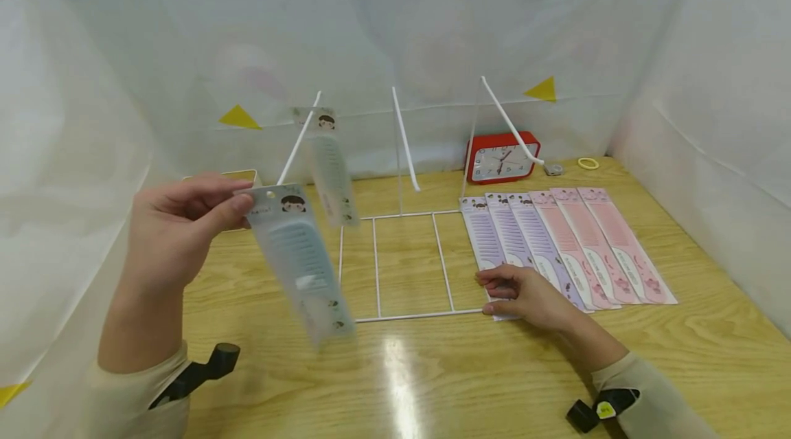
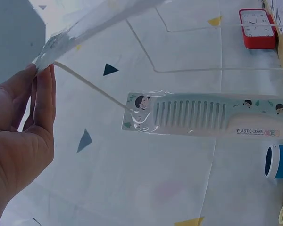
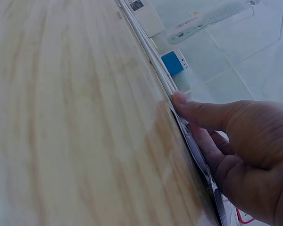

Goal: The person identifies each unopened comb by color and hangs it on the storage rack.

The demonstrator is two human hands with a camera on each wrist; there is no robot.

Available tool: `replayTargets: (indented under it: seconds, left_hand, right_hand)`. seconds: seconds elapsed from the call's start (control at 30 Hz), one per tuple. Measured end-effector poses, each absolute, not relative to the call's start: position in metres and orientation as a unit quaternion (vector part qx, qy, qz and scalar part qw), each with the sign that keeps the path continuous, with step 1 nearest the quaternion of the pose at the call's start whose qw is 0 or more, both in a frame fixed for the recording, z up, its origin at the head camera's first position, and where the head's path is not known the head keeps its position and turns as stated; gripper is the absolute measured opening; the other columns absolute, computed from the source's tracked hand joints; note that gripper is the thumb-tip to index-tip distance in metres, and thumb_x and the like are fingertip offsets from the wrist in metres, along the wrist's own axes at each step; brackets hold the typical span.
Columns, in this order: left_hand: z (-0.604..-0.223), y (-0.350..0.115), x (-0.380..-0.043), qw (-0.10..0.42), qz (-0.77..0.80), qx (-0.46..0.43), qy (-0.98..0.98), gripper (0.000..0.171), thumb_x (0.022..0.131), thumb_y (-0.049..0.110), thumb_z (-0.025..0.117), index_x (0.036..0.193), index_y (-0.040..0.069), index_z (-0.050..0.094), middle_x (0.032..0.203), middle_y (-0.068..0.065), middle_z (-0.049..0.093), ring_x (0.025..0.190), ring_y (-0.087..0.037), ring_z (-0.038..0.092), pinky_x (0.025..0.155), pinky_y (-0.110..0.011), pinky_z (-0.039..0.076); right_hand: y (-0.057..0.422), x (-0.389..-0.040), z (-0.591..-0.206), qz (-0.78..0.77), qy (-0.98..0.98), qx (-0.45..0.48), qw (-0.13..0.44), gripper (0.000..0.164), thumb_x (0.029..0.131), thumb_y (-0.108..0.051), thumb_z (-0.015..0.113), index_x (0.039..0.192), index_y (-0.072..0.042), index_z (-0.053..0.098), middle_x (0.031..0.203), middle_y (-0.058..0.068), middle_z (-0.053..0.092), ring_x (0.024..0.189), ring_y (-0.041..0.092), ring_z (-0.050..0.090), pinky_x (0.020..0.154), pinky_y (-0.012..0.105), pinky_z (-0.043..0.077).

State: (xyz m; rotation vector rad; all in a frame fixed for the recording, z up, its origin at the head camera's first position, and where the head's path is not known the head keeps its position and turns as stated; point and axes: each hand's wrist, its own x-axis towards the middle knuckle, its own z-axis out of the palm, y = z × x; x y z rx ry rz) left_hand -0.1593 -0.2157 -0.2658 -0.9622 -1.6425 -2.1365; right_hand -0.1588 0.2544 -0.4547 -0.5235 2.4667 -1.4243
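My left hand [image 1: 176, 233] pinches a top corner of a pale blue-green comb in a clear packet [image 1: 299, 260]. This packet hangs tilted and slightly blurred, its top edge at the tip of the left white hook [image 1: 299, 143]; I cannot tell whether the hook passes through its hole. Further back on that hook hangs another packaged comb [image 2: 193, 115], printed "PLASTIC COMB". My right hand [image 1: 534, 298] rests low at the front right corner of the white wire rack [image 1: 408, 316], its fingertips beside the lower end of the nearest purple packaged comb [image 1: 482, 233].
Purple packets and pink packaged combs [image 1: 624, 246] overlap in a row at the right. Behind them stand a red clock [image 1: 503, 157], a small grey item [image 1: 553, 169] and a yellow ring [image 1: 588, 163]. Two more hooks, middle [image 1: 404, 137] and right [image 1: 509, 119], project forward. A blue cylinder [image 2: 280, 161] appears in the left wrist view.
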Motion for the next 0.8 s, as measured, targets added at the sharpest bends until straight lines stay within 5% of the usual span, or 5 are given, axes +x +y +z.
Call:
replayTargets:
  seconds: [0.8]
  left_hand:
    - [-0.261,-0.2,-0.219,0.11,-0.709,-0.207,-0.665,0.016,0.087,-0.002,0.074,0.102,-0.005,0.076,0.09,-0.002,0.077,0.075,-0.012,0.072,0.073,-0.025,0.06]
  right_hand:
    - [0.254,-0.158,-0.454,-0.485,0.847,-0.18,0.121,0.054,0.082,-0.017,0.083,0.13,0.0,0.063,0.123,0.019,0.067,0.105,0.017,0.068,0.088,0.021,0.056]
